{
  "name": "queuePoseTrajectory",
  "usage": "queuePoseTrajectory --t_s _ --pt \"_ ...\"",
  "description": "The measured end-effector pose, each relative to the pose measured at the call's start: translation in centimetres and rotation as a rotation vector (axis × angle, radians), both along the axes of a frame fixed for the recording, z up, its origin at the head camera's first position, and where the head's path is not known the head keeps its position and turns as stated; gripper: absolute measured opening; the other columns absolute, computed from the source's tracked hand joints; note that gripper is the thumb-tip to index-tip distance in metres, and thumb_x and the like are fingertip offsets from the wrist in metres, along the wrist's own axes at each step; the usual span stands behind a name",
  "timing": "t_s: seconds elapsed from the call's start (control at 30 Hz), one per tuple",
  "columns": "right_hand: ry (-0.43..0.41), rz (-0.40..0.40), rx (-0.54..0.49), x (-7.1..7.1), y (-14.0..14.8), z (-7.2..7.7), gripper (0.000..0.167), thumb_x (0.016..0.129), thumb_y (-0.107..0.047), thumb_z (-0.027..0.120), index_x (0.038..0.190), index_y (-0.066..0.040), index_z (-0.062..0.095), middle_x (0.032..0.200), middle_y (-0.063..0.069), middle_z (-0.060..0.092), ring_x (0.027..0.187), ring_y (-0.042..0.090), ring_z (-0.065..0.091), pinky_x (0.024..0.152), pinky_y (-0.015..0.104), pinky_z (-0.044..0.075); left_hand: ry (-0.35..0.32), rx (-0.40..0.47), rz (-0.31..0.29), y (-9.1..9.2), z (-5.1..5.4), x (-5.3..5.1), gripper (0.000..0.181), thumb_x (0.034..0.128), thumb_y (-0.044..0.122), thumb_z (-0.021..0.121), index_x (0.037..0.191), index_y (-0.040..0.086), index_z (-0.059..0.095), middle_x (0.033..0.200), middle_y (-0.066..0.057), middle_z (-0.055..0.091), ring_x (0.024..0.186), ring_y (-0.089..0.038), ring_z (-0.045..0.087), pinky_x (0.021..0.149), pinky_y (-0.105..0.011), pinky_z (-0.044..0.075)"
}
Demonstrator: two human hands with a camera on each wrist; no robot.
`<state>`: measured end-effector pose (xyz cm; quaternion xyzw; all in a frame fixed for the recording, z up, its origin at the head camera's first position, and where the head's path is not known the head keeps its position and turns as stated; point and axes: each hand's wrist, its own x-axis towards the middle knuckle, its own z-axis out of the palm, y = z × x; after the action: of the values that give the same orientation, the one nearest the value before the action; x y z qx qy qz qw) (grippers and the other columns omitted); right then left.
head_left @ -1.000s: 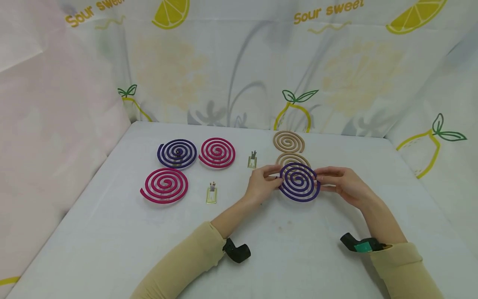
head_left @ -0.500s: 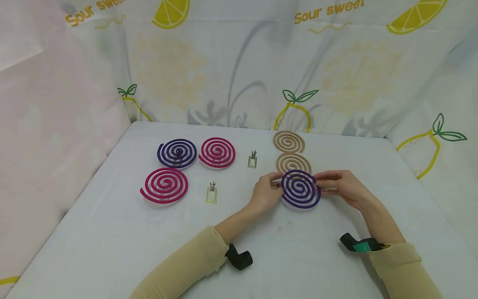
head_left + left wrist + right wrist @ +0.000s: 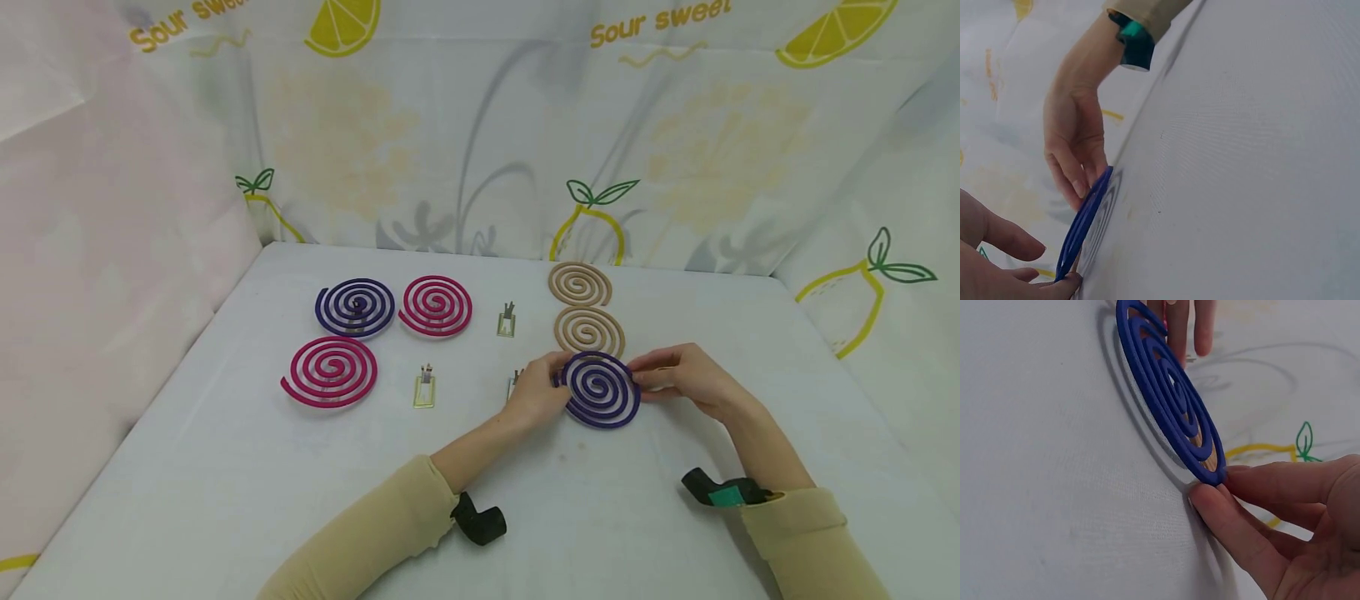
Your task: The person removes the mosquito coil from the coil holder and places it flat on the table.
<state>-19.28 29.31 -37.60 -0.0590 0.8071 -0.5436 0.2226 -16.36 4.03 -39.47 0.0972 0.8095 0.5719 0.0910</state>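
Purple coil [image 3: 598, 387] in both hands, just past the near end of the tan pair, tilted and slightly above the counter [image 3: 637, 525], with its shadow alongside in the wrist views. Pinched narrowly at its right edge between thumb and fingertips of the right hand [image 3: 693, 379]; held at its left edge by the fingertips of the left hand [image 3: 536, 392].

Far edge of the counter close behind the far tan coil [image 3: 577, 285], up against the curtain [image 3: 712, 125]. Most room toward the person, between the sleeves, and out beyond the right hand; tighter on the left, with a half-hidden stand [image 3: 513, 386] right beside the left hand.

Compared with half a second ago: purple coil a little nearer the person, near tan coil [image 3: 588, 332] slightly more uncovered, overlapped only at its near rim. Other coils unmoved.

Six coils by count: two purple, including the other purple coil [image 3: 358, 305] at left; two pink, the far pink coil [image 3: 437, 303] and near pink coil [image 3: 334, 367]; two tan. Three stands in view, counting the front stand [image 3: 424, 387] and back stand [image 3: 507, 319].
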Motion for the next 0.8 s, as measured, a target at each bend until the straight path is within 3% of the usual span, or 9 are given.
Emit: queuePoseTrajectory --t_s 0.27,0.8 --pt "-0.01 0.024 0.044 0.25 -0.16 0.49 0.036 0.094 -0.002 0.063 0.121 0.021 0.057 0.107 0.016 0.071 0.087 0.014 0.071 0.079 0.035 0.062 -0.04 0.059 -0.04 0.08 0.25 0.31 0.057 0.0812 -0.009 0.053 0.138 -0.006 0.053 0.135 -0.02 0.061 0.132 -0.028 0.053 0.116 -0.04 0.038" --pt "-0.02 0.03 0.125 0.13 -0.22 0.65 0.034 0.096 -0.005 0.062 0.117 0.021 0.06 0.099 0.016 0.073 0.081 0.015 0.071 0.075 0.031 0.062 -0.126 0.052 -0.056 -0.25 0.33 0.1 0.06 0.0857 -0.003 0.054 0.145 -0.002 0.046 0.145 -0.019 0.053 0.14 -0.027 0.045 0.12 -0.038 0.033"
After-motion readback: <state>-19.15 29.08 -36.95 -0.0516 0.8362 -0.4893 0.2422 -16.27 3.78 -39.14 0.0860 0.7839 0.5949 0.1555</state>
